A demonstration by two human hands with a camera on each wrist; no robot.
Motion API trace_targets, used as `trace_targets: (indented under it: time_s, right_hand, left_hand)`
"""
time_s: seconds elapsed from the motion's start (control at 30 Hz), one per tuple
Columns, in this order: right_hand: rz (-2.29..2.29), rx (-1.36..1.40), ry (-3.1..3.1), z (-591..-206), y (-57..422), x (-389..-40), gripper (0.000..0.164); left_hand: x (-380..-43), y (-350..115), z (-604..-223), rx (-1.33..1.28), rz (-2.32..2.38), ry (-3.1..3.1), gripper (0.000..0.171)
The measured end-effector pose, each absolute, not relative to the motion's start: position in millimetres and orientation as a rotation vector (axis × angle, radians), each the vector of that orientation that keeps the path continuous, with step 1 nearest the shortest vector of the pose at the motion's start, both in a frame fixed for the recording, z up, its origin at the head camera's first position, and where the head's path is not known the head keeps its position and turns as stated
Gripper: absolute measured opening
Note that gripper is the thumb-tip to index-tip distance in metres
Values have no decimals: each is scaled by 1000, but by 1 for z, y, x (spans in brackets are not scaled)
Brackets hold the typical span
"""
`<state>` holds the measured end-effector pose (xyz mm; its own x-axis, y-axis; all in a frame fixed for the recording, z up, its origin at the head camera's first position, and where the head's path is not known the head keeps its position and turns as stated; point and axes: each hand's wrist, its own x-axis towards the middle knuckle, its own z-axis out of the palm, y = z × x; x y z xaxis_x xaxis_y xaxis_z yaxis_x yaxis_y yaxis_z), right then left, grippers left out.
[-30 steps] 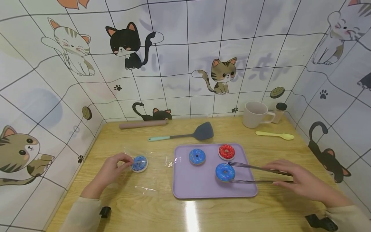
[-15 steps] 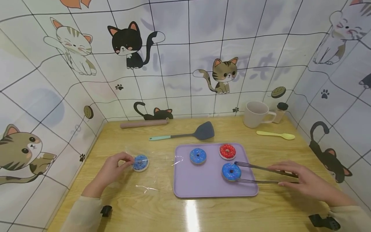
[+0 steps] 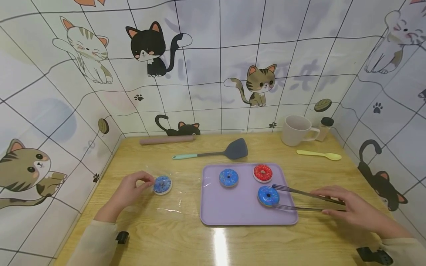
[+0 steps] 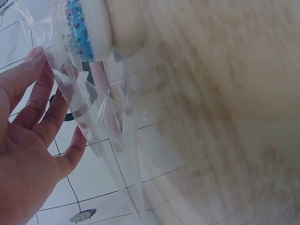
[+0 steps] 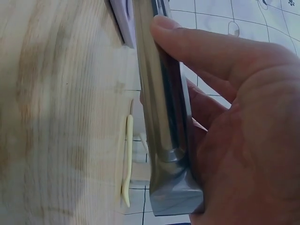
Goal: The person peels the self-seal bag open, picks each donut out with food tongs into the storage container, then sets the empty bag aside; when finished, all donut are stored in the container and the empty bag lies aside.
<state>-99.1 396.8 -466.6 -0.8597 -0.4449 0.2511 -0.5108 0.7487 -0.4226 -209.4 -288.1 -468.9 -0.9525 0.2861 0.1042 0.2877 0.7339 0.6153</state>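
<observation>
In the head view my left hand [image 3: 131, 190] pinches the edge of a clear plastic film [image 4: 70, 89]. A blue sprinkled donut [image 3: 162, 185] with a pale base lies right at its fingertips, overlapped by the film. My right hand [image 3: 354, 208] grips metal tongs [image 5: 164, 117], thumb on one arm. The tips of the tongs straddle a second blue donut [image 3: 268, 195] at the right part of the purple tray [image 3: 229, 214]. A third blue donut [image 3: 228, 178] and a red donut [image 3: 263, 173] lie farther back on that tray.
Behind the tray lies a spatula [image 3: 235, 149] with a mint handle, and a rolling pin [image 3: 166, 140] lies along the wall. At the back right stand a mug [image 3: 295, 130] and a black-capped shaker [image 3: 324, 129], with a yellow spoon [image 3: 319, 154] in front. Cat-print walls enclose the table.
The tongs and the blue donut between their tips have shifted a little to the right on the tray. My left hand keeps its pinch at the film; the film's folds have shifted slightly.
</observation>
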Motion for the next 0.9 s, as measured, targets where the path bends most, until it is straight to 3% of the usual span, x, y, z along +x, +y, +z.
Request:
trace_targets:
  time_s: [0.37, 0.9]
  right_hand:
    - [893, 692, -2787, -459, 376, -101, 61]
    - [675, 926, -2694, -452, 258, -118, 45]
  left_hand:
    - [-208, -285, -467, -480, -1039, -2916, 5]
    - [-207, -282, -462, -462, -1058, -2910, 6]
